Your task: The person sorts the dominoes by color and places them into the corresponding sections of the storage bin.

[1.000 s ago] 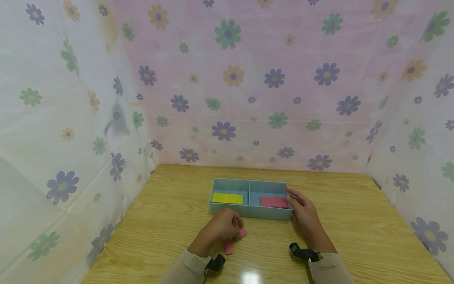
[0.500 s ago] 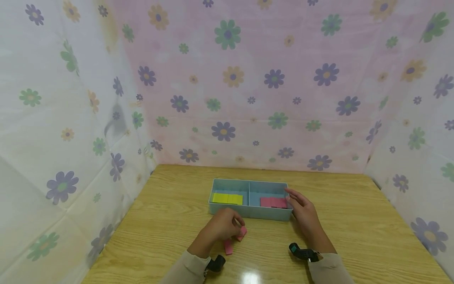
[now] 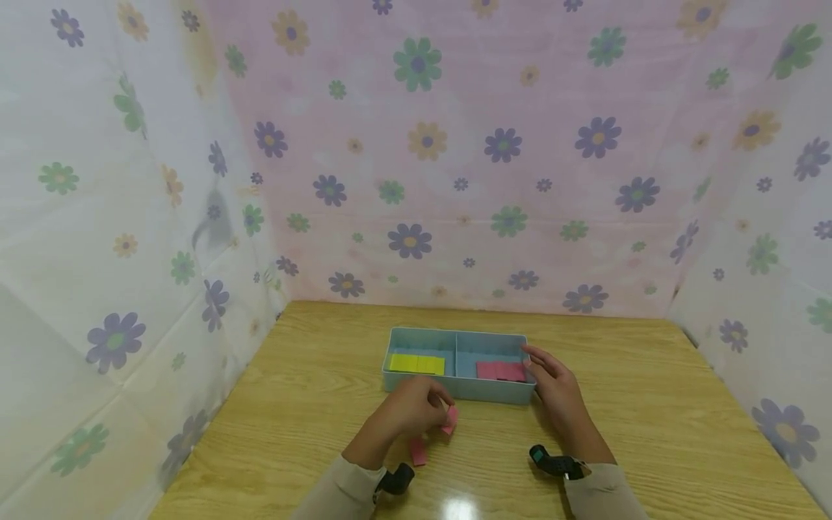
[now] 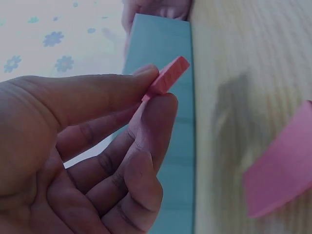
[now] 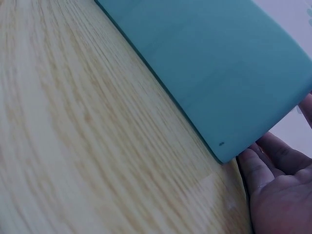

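Note:
My left hand [image 3: 411, 406] pinches a small pink rectangular tile [image 4: 169, 76] between thumb and forefinger, just in front of the box; its other fingers are curled in. A second pink tile [image 3: 419, 452] lies on the table below that hand. The pale blue two-compartment box [image 3: 497, 391] holds a row of yellow tiles [image 3: 416, 364] in its left compartment and a row of pink tiles [image 3: 500, 371] in its right one. At the box's right end rests my right hand [image 3: 560, 390], fingers extended along the end wall and fingertips at the rim.
The wood-grain table [image 3: 312, 390] runs back to a flowered cloth backdrop [image 3: 468, 144], with matching cloth at both sides. A black device is strapped at each wrist, the left one [image 3: 396, 481] close to the loose tile.
The left hand has lifted the pinched pink tile and shifted slightly right and toward the box. The right hand, the box and the loose tile have stayed in place.

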Available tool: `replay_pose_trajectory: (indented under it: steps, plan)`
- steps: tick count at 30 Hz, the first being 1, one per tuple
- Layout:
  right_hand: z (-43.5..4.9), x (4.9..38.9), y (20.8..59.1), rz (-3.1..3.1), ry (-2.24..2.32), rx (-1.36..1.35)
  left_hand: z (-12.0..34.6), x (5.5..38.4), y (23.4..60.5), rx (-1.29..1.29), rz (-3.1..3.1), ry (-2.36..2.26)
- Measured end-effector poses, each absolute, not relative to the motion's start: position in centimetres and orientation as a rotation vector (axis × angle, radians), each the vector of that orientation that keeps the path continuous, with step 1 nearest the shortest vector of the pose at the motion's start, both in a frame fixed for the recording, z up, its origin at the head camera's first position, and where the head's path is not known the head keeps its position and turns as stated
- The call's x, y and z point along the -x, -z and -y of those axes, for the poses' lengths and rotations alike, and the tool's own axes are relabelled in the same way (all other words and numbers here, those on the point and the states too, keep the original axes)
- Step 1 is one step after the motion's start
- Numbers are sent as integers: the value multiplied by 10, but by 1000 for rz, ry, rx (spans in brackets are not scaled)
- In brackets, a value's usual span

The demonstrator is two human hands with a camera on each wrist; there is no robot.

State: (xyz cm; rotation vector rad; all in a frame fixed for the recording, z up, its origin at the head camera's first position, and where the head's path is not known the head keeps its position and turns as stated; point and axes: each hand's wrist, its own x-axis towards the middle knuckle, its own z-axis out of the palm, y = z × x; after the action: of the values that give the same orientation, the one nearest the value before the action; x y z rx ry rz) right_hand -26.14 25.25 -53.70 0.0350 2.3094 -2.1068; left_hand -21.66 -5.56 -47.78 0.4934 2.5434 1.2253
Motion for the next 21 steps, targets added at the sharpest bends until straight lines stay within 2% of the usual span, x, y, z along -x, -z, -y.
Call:
replay_pose_trajectory:
  steps: [21]
  plan:
    - [-254,260,536,-2294,2123,9,45,235,432,-629,-2636,-1204]
